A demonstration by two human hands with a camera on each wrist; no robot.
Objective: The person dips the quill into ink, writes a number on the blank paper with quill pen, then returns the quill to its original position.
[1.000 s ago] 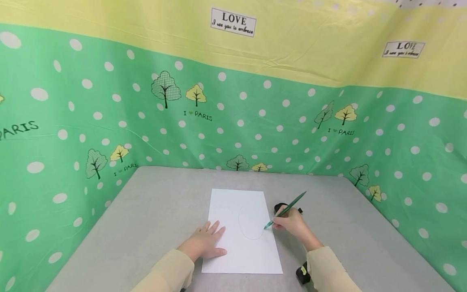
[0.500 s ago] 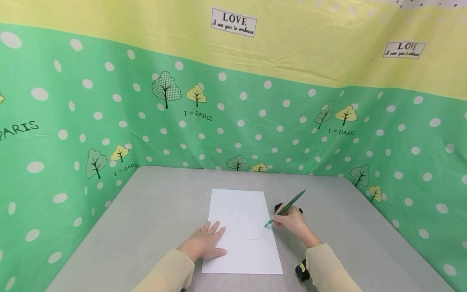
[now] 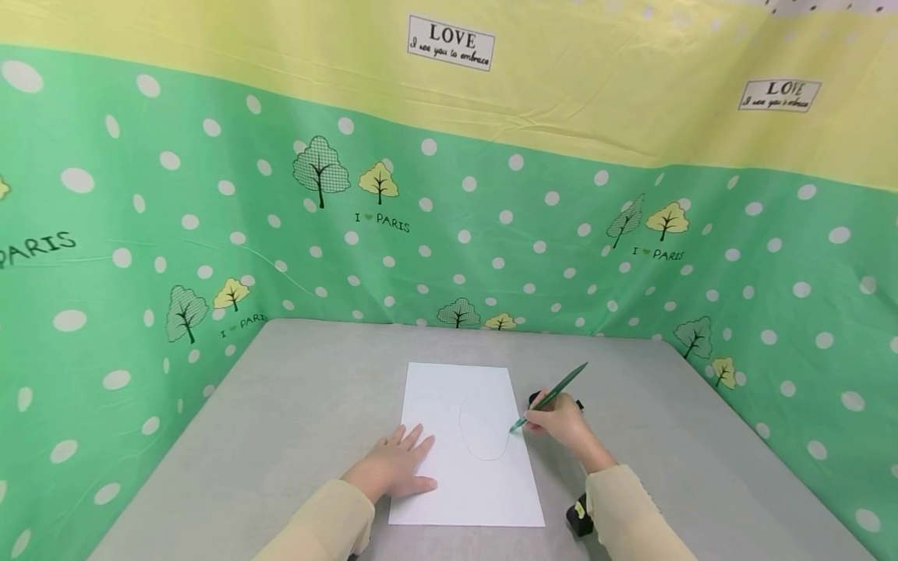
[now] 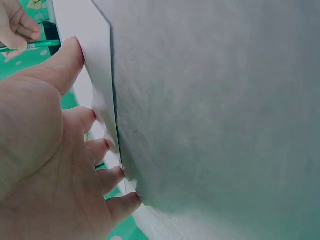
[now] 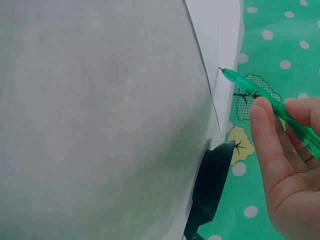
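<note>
Green dotted cloth (image 3: 449, 257) backs a grey table (image 3: 295, 405). The left hand (image 3: 391, 465) rests, fingers spread, on the left side of a white sheet (image 3: 463, 491) lying at the table's near middle. A thin curved line (image 3: 487, 460) reaches right to the tip of a green pen (image 3: 564, 383), which the right hand (image 3: 564, 425) pinches by the sheet's right edge. A black object (image 3: 535, 399) lies partly behind that hand
</note>
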